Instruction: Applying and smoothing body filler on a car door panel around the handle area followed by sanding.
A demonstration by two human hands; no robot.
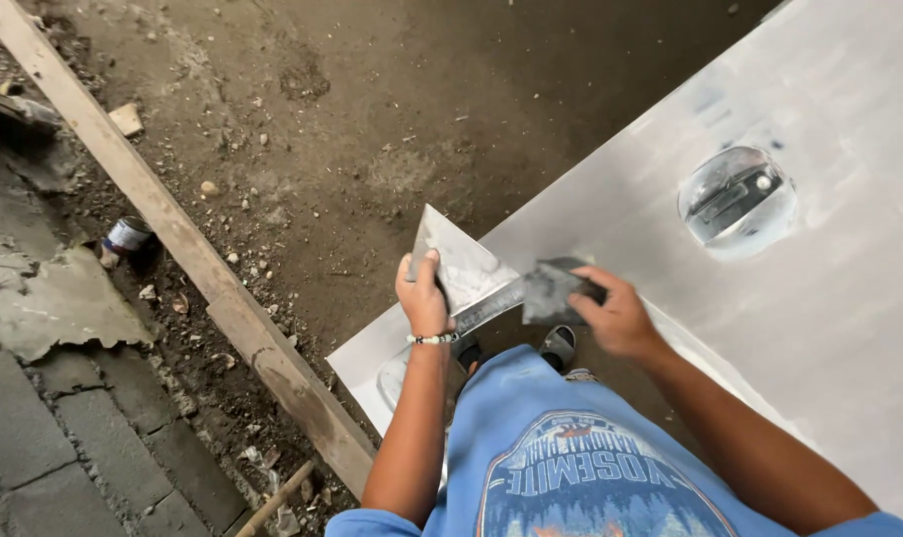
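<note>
Mid-frame, we scraped filler between tools: left hand point(423, 298) gripped the broad putty blade point(458, 267), right hand point(615, 316) clenched a smaller scraper point(551, 288); next needed spreading on the white panel point(819, 298).

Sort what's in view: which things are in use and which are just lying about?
In use: flat metal plate in left hand; putty knife in right hand; white panel.
Lying about: wooden plank, small can, stones.

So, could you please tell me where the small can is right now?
In the head view, the can lies on the dirt at far left, against the left side of the long wooden plank, beside the concrete slab.
</note>
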